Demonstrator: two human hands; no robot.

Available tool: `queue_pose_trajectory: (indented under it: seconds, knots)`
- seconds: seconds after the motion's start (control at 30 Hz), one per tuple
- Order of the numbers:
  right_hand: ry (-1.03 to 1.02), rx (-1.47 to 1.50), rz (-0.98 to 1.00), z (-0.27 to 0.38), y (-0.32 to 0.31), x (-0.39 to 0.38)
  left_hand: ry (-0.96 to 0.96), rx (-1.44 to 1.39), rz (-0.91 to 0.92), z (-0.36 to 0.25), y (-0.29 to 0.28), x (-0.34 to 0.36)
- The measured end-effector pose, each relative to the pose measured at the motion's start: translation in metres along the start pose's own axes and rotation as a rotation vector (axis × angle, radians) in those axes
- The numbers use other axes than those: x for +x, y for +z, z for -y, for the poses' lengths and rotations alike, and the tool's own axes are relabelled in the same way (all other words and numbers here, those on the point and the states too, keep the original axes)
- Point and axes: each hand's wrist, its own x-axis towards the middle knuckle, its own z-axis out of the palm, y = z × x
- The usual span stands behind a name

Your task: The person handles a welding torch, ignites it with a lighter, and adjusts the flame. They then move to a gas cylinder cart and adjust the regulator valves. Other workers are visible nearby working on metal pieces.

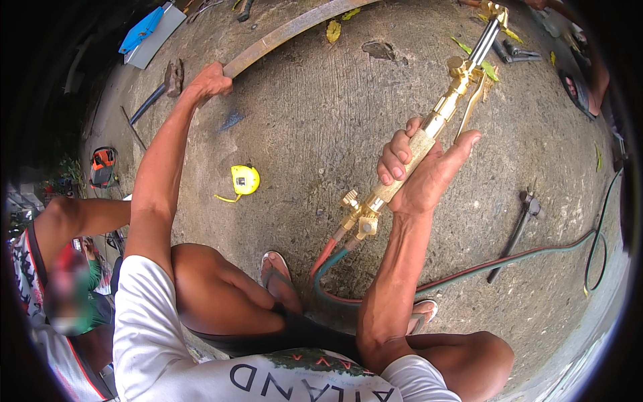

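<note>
Head view: left hand (209, 82), closed in a fist around the near end of a long metal bar (284, 39), upper left; right hand (429, 167), fingers curled round the ribbed handle of a brass torch (440, 115), right of centre, thumb held out beside the lever, contact there unclear. Torch tilted, head toward the upper right, hoses (469, 270) at its lower end; yellow tape measure (246, 180) on the concrete floor (301, 134) between the forearms, hammer (528, 211) farther right.
</note>
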Motion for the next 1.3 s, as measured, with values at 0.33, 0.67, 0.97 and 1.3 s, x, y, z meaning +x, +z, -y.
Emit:
queue_pose_trajectory:
  seconds: [0.33,0.67,0.97,1.3]
  knots:
    - [0.014,-0.027,0.004,0.003,0.010,-0.006,0.037,-0.029,0.018,0.028,-0.002,0.033]
    - [0.023,-0.018,0.003,-0.004,0.006,-0.004,0.042,-0.038,-0.110,0.019,0.001,0.020]
    - [0.034,-0.002,0.021,-0.001,0.010,-0.005,0.054,0.175,0.039,-0.010,0.000,-0.006]
    - [0.043,0.012,-0.010,-0.001,0.016,-0.011,0.135,0.273,-0.035,-0.026,0.020,-0.028]
